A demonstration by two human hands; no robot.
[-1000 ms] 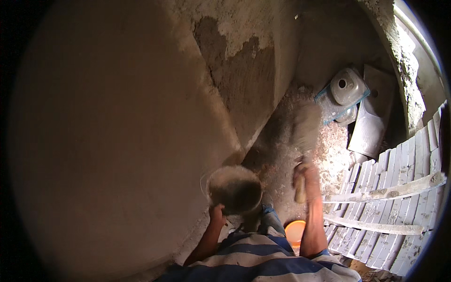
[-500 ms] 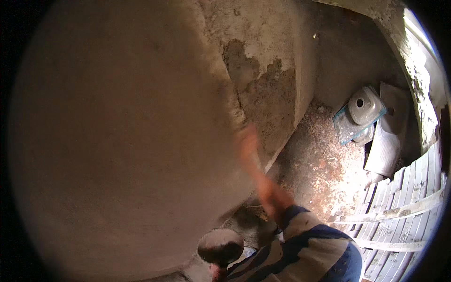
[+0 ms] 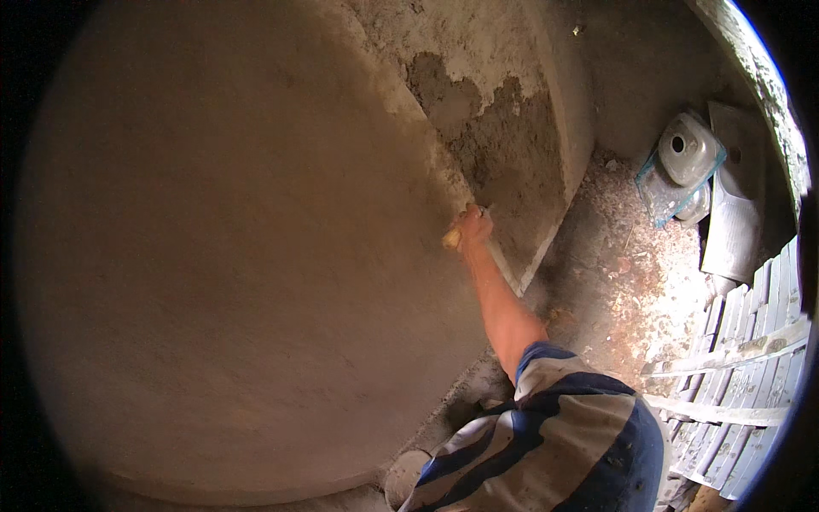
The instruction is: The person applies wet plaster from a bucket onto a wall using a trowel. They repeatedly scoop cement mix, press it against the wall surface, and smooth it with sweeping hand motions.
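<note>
My right hand (image 3: 472, 229) reaches up to the edge where the smooth plastered wall (image 3: 256, 239) meets a rougher face. Its fingers are closed around a small tool with a yellowish, handle-like end (image 3: 450, 240); the rest is mostly hidden in the fist. Beside the hand, the rough face (image 3: 512, 154) has a dark, damp-looking patch below paler plaster. A pale strip of mortar (image 3: 439, 158) runs along that edge. My left hand is out of sight. Low in the picture, a round greyish thing (image 3: 404, 476) shows partly behind my striped sleeve (image 3: 546, 427).
On the rubble-strewn floor (image 3: 631, 264) at right lies a metal sink basin (image 3: 689, 149) partly wrapped in blue-edged plastic. A ribbed metal sheet or drainboard (image 3: 734, 230) leans next to it. White slatted boards (image 3: 734, 367) stand at the lower right.
The view has shifted, and my right hand is now sharp rather than blurred, slightly up and right. The left hand with a round dark thing has dropped out of sight at the bottom.
</note>
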